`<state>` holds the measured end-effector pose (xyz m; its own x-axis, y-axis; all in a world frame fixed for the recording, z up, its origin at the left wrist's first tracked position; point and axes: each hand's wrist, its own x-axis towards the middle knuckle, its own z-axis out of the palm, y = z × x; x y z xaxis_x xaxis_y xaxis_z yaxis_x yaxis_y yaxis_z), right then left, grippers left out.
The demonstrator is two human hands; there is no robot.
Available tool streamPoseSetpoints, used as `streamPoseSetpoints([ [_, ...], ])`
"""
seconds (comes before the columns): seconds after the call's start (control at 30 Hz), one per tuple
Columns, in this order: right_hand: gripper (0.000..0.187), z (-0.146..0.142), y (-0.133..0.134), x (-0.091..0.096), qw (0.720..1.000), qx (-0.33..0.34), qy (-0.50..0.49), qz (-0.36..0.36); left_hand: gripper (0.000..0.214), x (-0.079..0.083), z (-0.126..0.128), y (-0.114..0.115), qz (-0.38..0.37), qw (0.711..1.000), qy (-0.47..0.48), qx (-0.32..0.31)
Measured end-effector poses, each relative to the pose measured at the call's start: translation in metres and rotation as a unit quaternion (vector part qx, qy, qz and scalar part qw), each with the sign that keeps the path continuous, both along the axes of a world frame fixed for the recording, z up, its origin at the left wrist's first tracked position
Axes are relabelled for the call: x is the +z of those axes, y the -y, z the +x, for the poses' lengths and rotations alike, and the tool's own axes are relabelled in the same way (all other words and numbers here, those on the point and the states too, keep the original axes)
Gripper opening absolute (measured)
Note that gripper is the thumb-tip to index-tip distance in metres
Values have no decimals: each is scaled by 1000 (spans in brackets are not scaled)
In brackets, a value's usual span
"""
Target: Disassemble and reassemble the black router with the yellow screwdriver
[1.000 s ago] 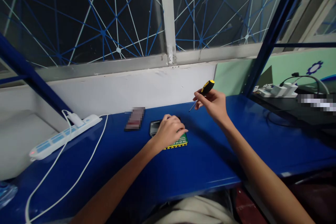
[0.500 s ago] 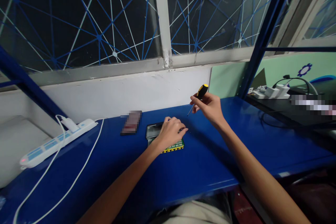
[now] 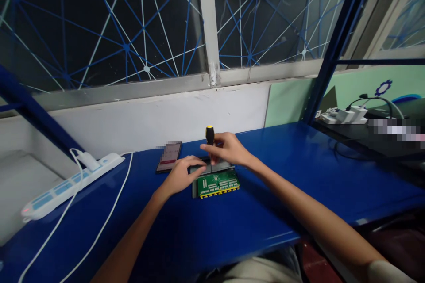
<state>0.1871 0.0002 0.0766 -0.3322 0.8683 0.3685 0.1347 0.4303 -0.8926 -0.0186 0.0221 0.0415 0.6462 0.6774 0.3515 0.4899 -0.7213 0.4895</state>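
Note:
A screwdriver (image 3: 210, 133) with a black and yellow handle stands nearly upright in my right hand (image 3: 229, 149), whose fingers are closed round it. Its shaft points down at a grey casing (image 3: 223, 166); whether the tip touches a screw is too small to tell. My left hand (image 3: 182, 174) has its thumb and fingers around the casing's left end, with the fingertips close to the screwdriver's shaft. Along the casing's near side lies a green circuit board (image 3: 217, 183) with a row of yellow connectors (image 3: 219, 192) on its front edge.
A phone (image 3: 170, 157) lies behind my left hand. On the left, a white power strip (image 3: 73, 185) trails a white cable (image 3: 105, 213) across the blue table (image 3: 265, 212). At the right stand a dark surface with plugged-in adapters (image 3: 352, 116) and a blue upright post (image 3: 332, 62).
My right hand has brought the screwdriver left and down, from tilted in the air to upright over the casing. My left hand has shifted left, uncovering the circuit board.

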Motion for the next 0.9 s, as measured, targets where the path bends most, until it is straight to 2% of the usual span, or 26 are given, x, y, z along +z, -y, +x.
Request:
streamPoseSetpoints([
  [0.1, 32, -17, -8, 2, 999, 10, 49, 3, 19, 4, -10, -5, -13, 1000, 12, 12],
  [0.23, 32, -26, -10, -6, 995, -19, 82, 46, 18, 8, -13, -6, -56, 998, 6, 8],
  [0.4, 32, -24, -2, -16, 987, -71, 123, 76, 18, -2, -8, -5, -109, 994, 9, -20],
  [0.5, 32, -24, 1, -18, 984, -73, 139, 83, 19, -6, -9, -7, -114, 993, 12, -34],
  [0.9, 30, -27, -2, -23, 982, -62, 144, 103, 21, -4, -12, -7, -117, 992, 16, -38],
])
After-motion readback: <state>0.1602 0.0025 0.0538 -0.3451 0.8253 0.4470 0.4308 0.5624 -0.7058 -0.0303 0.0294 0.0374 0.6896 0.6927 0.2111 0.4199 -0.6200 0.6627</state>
